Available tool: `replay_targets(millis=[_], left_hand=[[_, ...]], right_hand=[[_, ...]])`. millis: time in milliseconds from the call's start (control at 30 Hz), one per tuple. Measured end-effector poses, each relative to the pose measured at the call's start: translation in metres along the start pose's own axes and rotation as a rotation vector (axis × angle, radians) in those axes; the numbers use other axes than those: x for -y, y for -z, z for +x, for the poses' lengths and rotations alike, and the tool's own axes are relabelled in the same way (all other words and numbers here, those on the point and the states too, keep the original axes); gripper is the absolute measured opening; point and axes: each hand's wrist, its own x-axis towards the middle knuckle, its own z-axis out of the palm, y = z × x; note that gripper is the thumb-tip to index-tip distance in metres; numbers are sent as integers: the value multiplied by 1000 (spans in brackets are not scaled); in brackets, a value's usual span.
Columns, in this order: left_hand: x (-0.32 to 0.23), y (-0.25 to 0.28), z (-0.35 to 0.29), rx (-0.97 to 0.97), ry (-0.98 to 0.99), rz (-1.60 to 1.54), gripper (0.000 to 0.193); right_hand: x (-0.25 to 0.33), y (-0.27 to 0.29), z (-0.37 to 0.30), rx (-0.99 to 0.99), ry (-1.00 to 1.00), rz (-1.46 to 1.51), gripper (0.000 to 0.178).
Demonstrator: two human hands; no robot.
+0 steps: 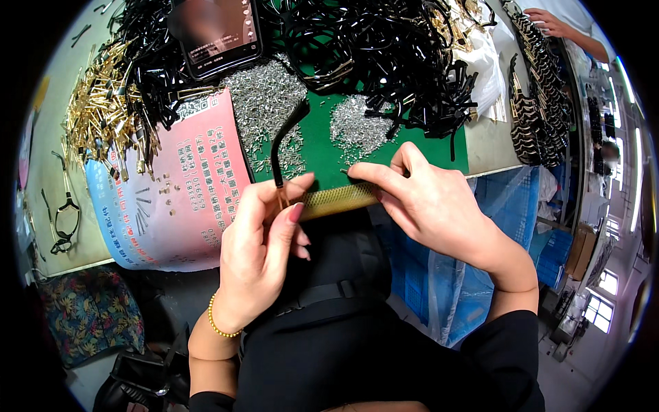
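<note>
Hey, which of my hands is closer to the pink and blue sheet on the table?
Left. Your left hand is at the lower right corner of the sheet; your right hand is farther right, near the front edge of the green mat.

Before me, my pale counter carries a green mat, on which lie a larger silver heap and a smaller silver heap of tiny metal parts. Beside it on my left I have a pink-and-blue printed sheet, gold metal pieces piled over its far end, and an eyeglass frame. Black eyeglass temples mound farther back.
</note>
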Motion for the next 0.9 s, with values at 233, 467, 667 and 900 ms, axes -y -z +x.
replay_targets(millis=[233, 467, 667, 900], left_hand=[[-1, -3, 8, -84, 59, -6, 18], [3, 10, -5, -141, 8, 50, 17], [9, 11, 0, -196, 18, 178, 25], [7, 9, 3, -238, -41, 256, 19]], right_hand=[[-6, -5, 0, -28, 58, 24, 48], [-5, -7, 3, -44, 56, 22, 47], [4, 4, 14, 97, 24, 60, 44], [39, 20, 41, 444, -169, 1110, 42]])
